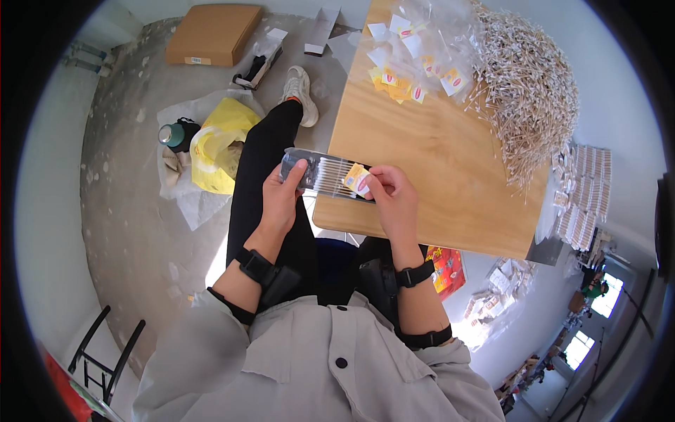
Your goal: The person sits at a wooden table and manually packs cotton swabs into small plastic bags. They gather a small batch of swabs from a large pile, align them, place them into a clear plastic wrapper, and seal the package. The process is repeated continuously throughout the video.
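My left hand (280,200) grips one end of a clear plastic bag (301,163), its thumb lying on top. A row of white-stemmed cotton swabs (329,176) shows inside the bag. A small yellow and white card (357,180) lies over the right end of the swabs. My right hand (395,199) pinches that card between thumb and fingers. Whether the card is inside the bag's opening or on top of it, I cannot tell. Both hands are above my lap, at the left edge of the wooden table (422,155).
Loose cotton swabs (531,91) form a big heap at the table's far right. More cards (397,84) lie beside clear plastic bags (450,28) at the far edge. Packed swabs (587,186) are stacked to the right. A yellow bag (225,144) and cardboard box (214,34) stand on the floor.
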The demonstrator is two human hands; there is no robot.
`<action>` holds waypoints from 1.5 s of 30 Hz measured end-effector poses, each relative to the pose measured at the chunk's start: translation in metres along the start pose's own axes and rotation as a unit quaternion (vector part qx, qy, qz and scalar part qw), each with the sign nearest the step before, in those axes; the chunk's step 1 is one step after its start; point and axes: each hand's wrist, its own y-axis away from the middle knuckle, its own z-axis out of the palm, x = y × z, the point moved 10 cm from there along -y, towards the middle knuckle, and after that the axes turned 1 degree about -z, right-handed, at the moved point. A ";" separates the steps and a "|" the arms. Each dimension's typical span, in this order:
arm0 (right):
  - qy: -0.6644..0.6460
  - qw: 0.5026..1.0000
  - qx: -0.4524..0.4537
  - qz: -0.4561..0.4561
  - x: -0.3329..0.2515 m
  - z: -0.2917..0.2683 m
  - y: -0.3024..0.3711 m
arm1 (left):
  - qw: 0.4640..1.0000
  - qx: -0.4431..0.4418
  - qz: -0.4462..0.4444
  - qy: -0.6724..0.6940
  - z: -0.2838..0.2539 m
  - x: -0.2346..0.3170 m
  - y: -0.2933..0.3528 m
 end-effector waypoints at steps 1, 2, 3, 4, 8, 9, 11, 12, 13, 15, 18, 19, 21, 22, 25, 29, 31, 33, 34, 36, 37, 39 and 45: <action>0.004 1.000 0.000 -0.003 0.001 0.001 -0.001 | 1.000 -0.006 -0.004 -0.004 0.000 -0.001 0.000; 0.008 1.000 0.002 0.000 0.002 0.001 0.000 | 1.000 0.001 -0.006 -0.009 -0.001 -0.002 0.002; 0.012 1.000 0.005 0.002 0.003 0.001 -0.001 | 1.000 0.008 -0.006 -0.015 0.000 -0.001 0.003; 0.016 1.000 0.008 0.003 0.003 0.001 -0.001 | 1.000 0.014 -0.006 -0.021 0.001 -0.001 0.004; 0.074 0.997 -0.021 -0.017 -0.003 0.011 -0.004 | 1.000 0.012 -0.005 -0.007 0.001 -0.002 0.003; 0.078 0.996 -0.028 -0.018 -0.004 0.012 -0.006 | 1.000 0.007 -0.005 -0.011 0.002 -0.001 0.003; 0.096 0.995 -0.034 -0.010 -0.006 0.014 -0.009 | 1.000 0.008 -0.008 -0.019 0.001 0.000 0.003; 0.110 0.993 -0.033 -0.002 -0.009 0.015 -0.010 | 1.000 0.013 -0.009 -0.024 0.000 -0.001 0.003; 0.124 0.992 -0.031 0.005 -0.010 0.015 -0.010 | 0.999 0.018 -0.010 -0.029 -0.002 -0.002 0.003; 0.152 0.988 -0.028 -0.010 -0.006 0.017 -0.013 | 0.999 0.016 -0.009 -0.029 -0.001 -0.002 0.004; 0.168 0.985 -0.020 -0.015 -0.002 0.021 -0.013 | 0.999 0.026 -0.012 -0.033 -0.001 -0.002 0.006; 0.170 0.985 -0.016 -0.013 -0.004 0.021 -0.013 | 0.999 0.031 -0.016 -0.034 0.000 -0.002 0.005; 0.223 0.974 -0.012 -0.028 -0.017 0.022 -0.010 | 1.000 0.021 -0.008 -0.022 0.001 -0.001 0.005; 0.248 0.968 -0.011 -0.034 -0.022 0.023 -0.007 | 1.000 0.018 -0.004 -0.017 -0.001 0.000 0.005; 0.146 0.980 0.102 -0.086 -0.019 -0.001 -0.002 | 0.999 0.016 -0.011 0.040 -0.004 0.002 0.002; -0.195 0.970 0.113 -0.094 0.003 0.012 0.001 | 0.999 0.025 0.014 0.030 -0.004 0.003 -0.002; -0.197 0.966 0.117 -0.119 0.001 0.027 0.005 | 0.997 0.073 0.028 0.014 0.002 0.006 0.003; -0.209 0.966 0.102 -0.114 0.001 0.037 0.008 | 0.996 0.075 0.041 0.001 0.004 0.008 0.003; -0.199 0.967 0.097 -0.126 -0.002 0.040 0.009 | 0.996 0.075 0.046 -0.005 0.004 0.009 0.004; -0.177 0.968 0.090 -0.150 -0.009 0.048 0.012 | 0.994 0.085 0.050 -0.041 0.002 0.011 0.006; -0.176 0.968 0.092 -0.152 -0.010 0.049 0.012 | 0.994 0.087 0.050 -0.047 0.002 0.011 0.007; -0.174 0.968 0.095 -0.155 -0.013 0.051 0.014 | 0.993 0.090 0.056 -0.049 0.002 0.012 0.007; -0.177 0.966 0.100 -0.161 -0.017 0.058 0.016 | 0.992 0.091 0.066 -0.054 0.001 0.012 0.008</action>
